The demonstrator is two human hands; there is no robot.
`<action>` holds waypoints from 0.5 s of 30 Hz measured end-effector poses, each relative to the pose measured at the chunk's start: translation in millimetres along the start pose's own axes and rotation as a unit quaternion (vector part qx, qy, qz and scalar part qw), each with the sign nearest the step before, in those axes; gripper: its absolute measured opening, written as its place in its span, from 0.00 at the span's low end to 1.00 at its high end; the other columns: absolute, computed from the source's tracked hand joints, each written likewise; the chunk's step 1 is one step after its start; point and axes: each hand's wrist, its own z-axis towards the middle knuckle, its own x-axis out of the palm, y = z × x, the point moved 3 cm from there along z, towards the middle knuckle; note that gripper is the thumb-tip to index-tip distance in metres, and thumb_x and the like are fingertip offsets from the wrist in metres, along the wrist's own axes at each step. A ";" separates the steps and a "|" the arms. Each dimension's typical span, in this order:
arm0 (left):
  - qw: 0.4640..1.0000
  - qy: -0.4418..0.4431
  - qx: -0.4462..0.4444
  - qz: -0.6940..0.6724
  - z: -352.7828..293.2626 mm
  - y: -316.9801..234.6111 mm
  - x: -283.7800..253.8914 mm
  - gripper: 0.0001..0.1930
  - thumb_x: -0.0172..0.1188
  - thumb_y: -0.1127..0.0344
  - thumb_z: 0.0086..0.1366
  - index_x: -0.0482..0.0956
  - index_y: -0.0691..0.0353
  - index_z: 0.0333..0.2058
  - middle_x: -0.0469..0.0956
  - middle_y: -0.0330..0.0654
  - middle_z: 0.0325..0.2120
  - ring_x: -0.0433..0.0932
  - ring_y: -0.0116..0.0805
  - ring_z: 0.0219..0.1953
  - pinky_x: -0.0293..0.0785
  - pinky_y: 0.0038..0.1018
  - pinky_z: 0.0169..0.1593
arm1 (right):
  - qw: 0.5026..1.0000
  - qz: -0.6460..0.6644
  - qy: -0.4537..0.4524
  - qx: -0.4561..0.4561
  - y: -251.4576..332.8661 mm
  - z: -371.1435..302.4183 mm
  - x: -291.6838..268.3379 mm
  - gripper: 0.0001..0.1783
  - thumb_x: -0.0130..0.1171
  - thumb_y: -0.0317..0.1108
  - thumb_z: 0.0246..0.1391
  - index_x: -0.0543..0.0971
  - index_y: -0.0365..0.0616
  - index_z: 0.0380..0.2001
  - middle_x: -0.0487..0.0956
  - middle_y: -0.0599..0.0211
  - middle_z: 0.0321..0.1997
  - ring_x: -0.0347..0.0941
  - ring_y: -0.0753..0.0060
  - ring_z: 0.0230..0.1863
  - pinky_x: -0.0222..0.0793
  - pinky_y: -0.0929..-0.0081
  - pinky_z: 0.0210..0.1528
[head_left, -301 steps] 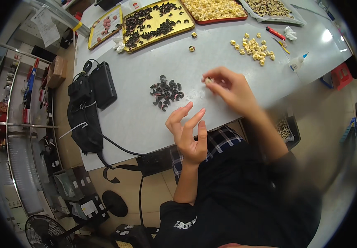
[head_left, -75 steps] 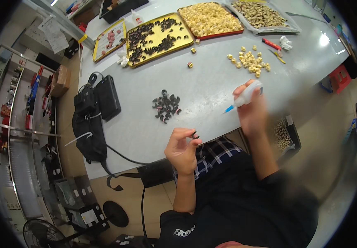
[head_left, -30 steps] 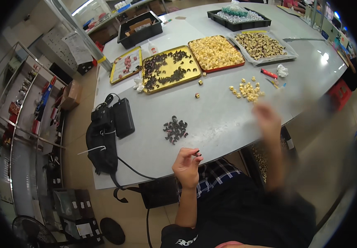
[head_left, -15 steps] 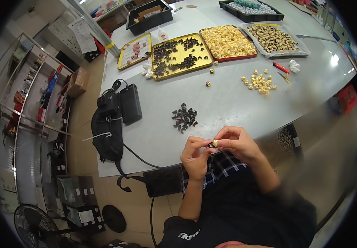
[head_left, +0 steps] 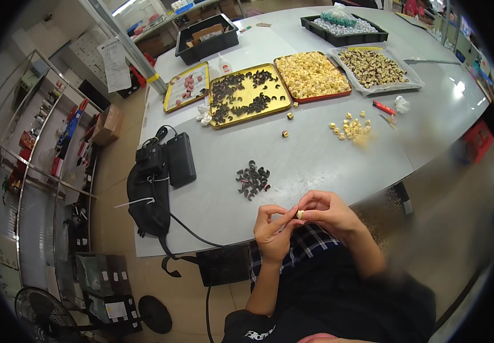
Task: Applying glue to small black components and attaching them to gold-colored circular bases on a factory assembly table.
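Note:
Close to the table's near edge, above my lap, my two hands meet fingertip to fingertip. Between thumb and fingers my right hand [head_left: 334, 215] pinches a small cream-coloured piece [head_left: 300, 215]. My left hand [head_left: 272, 233] is closed at the same spot, its fingertips against a small dark piece that they mostly cover. Whether the two pieces are joined is too small to tell. Beyond my left hand lies a loose pile of dark curved pieces [head_left: 253, 179]. Further right is a group of cream pieces [head_left: 350, 128].
Along the far side stand a yellow tray of dark pieces [head_left: 286, 103], a tray heaped with cream pieces [head_left: 311, 74], a lined tray of mixed pieces [head_left: 373, 67] and a tray of pink pieces [head_left: 174, 103]. A black pouch with cables [head_left: 147, 200] lies left. A red marker-like tool [head_left: 383, 107] lies right.
The table and my hands sit lower in the picture. My left fingers have closed further over the dark piece, which showed more before; the cream piece stays in my right fingers.

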 end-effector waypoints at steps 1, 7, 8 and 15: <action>1.000 0.002 0.009 0.028 0.3 -1.8 1.0 0.15 0.68 0.77 0.45 0.83 0.63 0.36 0.71 0.39 0.30 0.70 0.30 0.33 0.68 0.21 0.36 | 1.000 -0.002 0.001 -0.002 0.2 -0.5 0.5 0.11 0.58 0.25 0.52 0.73 0.33 0.39 0.77 0.58 0.40 0.74 0.72 0.42 0.72 0.76 0.45; 0.996 0.009 0.039 0.085 1.2 -5.6 3.9 0.17 0.68 0.73 0.48 0.81 0.65 0.39 0.71 0.42 0.31 0.71 0.32 0.34 0.69 0.24 0.38 | 0.998 0.048 -0.011 0.028 -0.1 -1.3 1.6 0.15 0.57 0.24 0.52 0.73 0.32 0.43 0.75 0.59 0.42 0.73 0.73 0.44 0.70 0.76 0.49; 0.996 -0.005 0.043 0.084 1.4 -6.5 4.7 0.17 0.67 0.71 0.49 0.80 0.65 0.40 0.71 0.42 0.31 0.71 0.32 0.34 0.69 0.24 0.38 | 0.998 0.051 -0.019 0.038 -0.5 -1.5 1.1 0.15 0.58 0.24 0.51 0.73 0.32 0.43 0.75 0.60 0.43 0.72 0.73 0.44 0.70 0.76 0.50; 0.998 -0.045 0.041 0.007 1.3 -3.6 1.0 0.16 0.64 0.67 0.55 0.78 0.68 0.41 0.73 0.45 0.31 0.72 0.33 0.34 0.70 0.24 0.40 | 0.992 0.119 -0.038 -0.020 -2.9 -0.2 -12.3 0.15 0.55 0.27 0.54 0.73 0.32 0.44 0.75 0.59 0.43 0.72 0.74 0.45 0.69 0.77 0.50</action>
